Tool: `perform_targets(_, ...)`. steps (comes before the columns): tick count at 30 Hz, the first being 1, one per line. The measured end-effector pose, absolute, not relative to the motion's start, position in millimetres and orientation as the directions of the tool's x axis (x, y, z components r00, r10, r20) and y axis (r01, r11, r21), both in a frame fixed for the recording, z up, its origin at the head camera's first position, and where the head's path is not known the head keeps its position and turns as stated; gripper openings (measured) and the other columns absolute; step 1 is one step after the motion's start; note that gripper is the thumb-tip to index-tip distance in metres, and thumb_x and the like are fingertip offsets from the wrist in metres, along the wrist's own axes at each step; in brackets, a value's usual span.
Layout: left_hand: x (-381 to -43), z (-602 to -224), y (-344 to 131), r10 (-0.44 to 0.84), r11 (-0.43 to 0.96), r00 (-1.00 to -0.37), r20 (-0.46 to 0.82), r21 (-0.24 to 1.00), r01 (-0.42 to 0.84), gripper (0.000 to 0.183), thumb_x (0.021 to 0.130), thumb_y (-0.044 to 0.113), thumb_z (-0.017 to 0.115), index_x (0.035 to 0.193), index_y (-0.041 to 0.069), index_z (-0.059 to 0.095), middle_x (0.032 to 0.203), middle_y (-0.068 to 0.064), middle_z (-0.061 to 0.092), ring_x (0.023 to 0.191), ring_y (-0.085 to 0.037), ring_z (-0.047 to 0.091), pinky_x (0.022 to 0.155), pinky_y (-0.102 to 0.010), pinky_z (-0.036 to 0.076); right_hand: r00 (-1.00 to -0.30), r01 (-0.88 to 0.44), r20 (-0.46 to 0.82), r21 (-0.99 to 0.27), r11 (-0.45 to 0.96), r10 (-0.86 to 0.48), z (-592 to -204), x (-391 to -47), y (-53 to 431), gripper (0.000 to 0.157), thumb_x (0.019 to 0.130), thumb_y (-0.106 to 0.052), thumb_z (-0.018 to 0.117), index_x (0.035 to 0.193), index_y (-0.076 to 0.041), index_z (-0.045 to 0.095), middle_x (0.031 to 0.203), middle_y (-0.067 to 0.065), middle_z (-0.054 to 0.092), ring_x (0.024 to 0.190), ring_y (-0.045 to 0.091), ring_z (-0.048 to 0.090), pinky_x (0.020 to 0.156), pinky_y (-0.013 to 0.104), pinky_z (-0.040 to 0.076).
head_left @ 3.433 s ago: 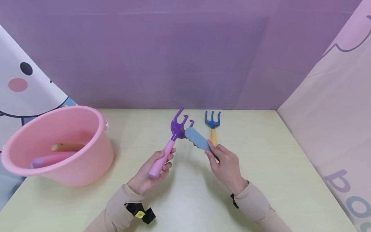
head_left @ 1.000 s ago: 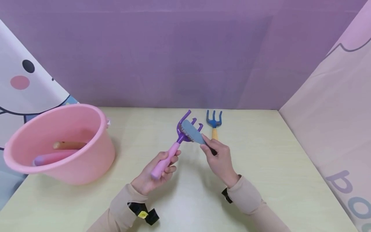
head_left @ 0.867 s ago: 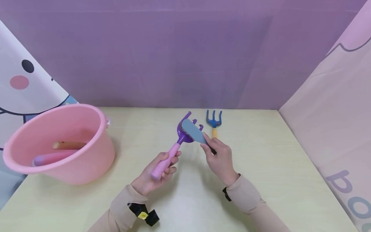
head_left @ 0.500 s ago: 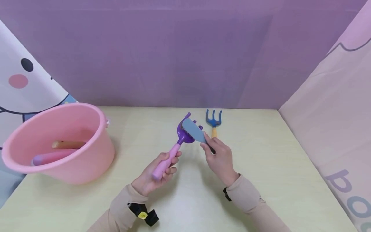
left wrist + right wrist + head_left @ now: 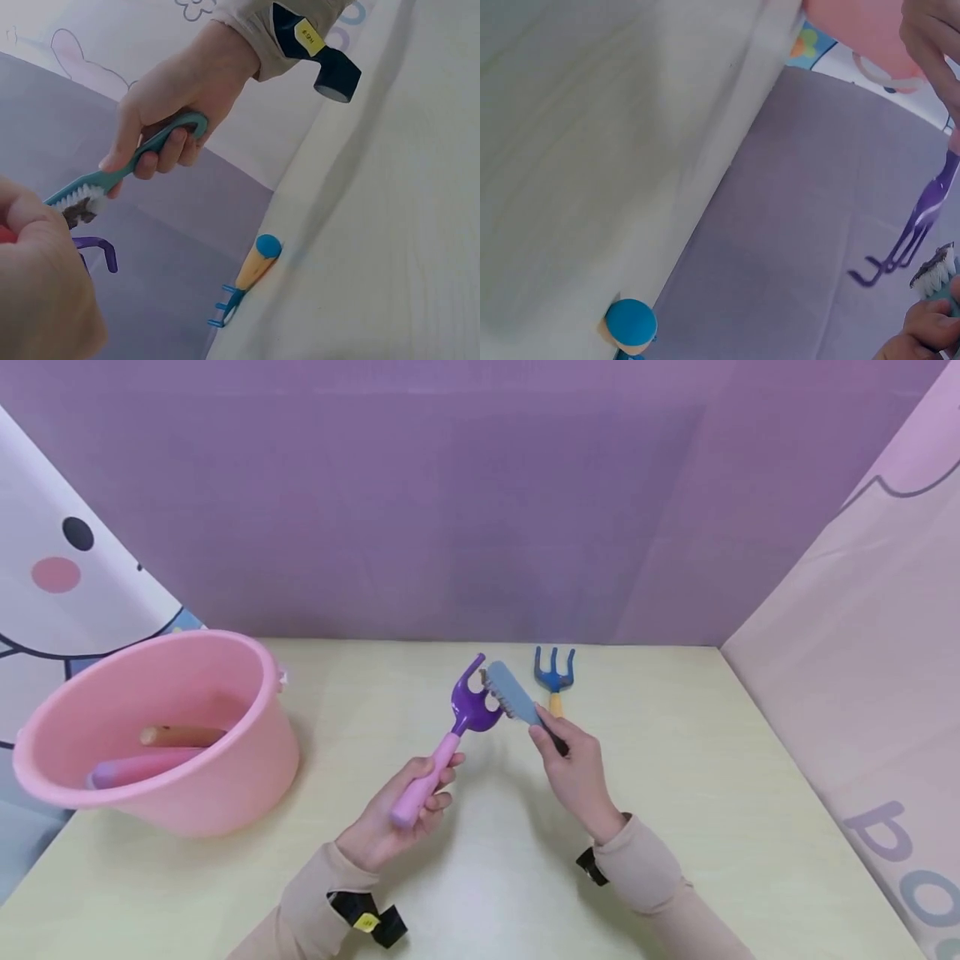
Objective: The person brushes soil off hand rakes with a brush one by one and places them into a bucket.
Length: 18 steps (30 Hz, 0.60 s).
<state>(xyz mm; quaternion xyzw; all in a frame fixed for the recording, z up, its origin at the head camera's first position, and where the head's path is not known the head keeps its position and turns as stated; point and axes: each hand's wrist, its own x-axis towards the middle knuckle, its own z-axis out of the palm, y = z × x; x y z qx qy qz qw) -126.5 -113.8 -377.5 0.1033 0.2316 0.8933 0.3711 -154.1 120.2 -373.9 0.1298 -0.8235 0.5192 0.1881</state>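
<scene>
My left hand (image 5: pixel 397 814) grips the pink handle (image 5: pixel 423 783) of a small purple hand rake (image 5: pixel 470 706), its three-tined head raised over the table. In the right wrist view the hooked tips of its tines (image 5: pixel 866 279) show. My right hand (image 5: pixel 576 768) holds a blue scrub brush (image 5: pixel 513 693) between thumb and fingers. The brush's white bristles (image 5: pixel 84 196) carry dark dirt at their tips. In the head view the brush head overlaps the rake's right-hand tines and partly hides them.
A blue hand fork (image 5: pixel 554 678) with a yellow handle lies on the table (image 5: pixel 720 793) behind my right hand. A pink bucket (image 5: pixel 225 785) stands at the left with a brown handle (image 5: pixel 180 737) and a pink handle (image 5: pixel 146 767) inside. A purple backdrop (image 5: pixel 480 510) rises behind the table.
Over the last half second the brush has moved right, from the middle of the rake head to its right-hand tines. The rake's head has shifted slightly left. Both hands keep their hold.
</scene>
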Motion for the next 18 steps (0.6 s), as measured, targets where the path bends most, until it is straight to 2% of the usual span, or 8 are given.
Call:
perform_targets(6, -124.7, -366.7, -118.5, 0.619, -0.579, -0.781, -0.085, 0.623, -0.526, 0.027, 0.096, 0.019, 0.04, 0.12, 0.009, 0.045, 0.088, 0.006, 0.053, 0.062, -0.002, 0.052, 0.055, -0.009, 0.045, -0.933, -0.317, 0.357, -0.868, 0.383, 0.039, -371.1, -152.8, 125.5, 0.032, 0.089, -0.013, 0.057, 0.12, -0.003, 0.059, 0.096, 0.017, 0.066, 0.066, 0.007, 0.049, 0.054, 0.017, 0.042)
perform_targets(10, -125.0, -363.2, -118.9, 0.535, -0.47, -0.836, -0.124, 0.779, -0.416, 0.03, 0.094, 0.021, 0.043, 0.121, 0.009, 0.045, 0.087, 0.008, 0.052, 0.063, -0.001, 0.048, 0.054, -0.011, 0.041, -0.944, -0.282, 0.326, -0.883, 0.375, 0.058, -371.9, -153.0, 129.4, 0.033, 0.089, -0.013, 0.057, 0.121, -0.004, 0.058, 0.091, 0.018, 0.065, 0.067, 0.007, 0.05, 0.055, 0.017, 0.042)
perform_targets(14, -127.2, -365.1, -117.1, 0.371, -0.322, -0.921, -0.119, 0.914, -0.248, 0.033, 0.092, 0.019, 0.047, 0.122, 0.005, 0.05, 0.085, 0.007, 0.055, 0.061, -0.004, 0.049, 0.054, -0.015, 0.042, -0.946, -0.276, 0.319, -0.88, 0.388, 0.052, -372.7, -153.1, 134.0, 0.034, 0.089, -0.013, 0.057, 0.123, -0.004, 0.057, 0.091, 0.017, 0.065, 0.065, 0.008, 0.05, 0.054, 0.018, 0.041)
perform_targets(18, -130.0, -367.0, -114.9, 0.163, -0.166, -0.981, -0.102, 0.978, -0.129, 0.036, 0.087, 0.009, 0.052, 0.123, 0.002, 0.055, 0.089, 0.0, 0.06, 0.059, -0.009, 0.054, 0.054, -0.022, 0.047, -0.951, -0.264, 0.306, -0.876, 0.403, 0.043, -372.6, -152.7, 138.4, 0.036, 0.09, -0.016, 0.057, 0.124, -0.005, 0.056, 0.101, 0.017, 0.066, 0.065, 0.01, 0.051, 0.053, 0.019, 0.041)
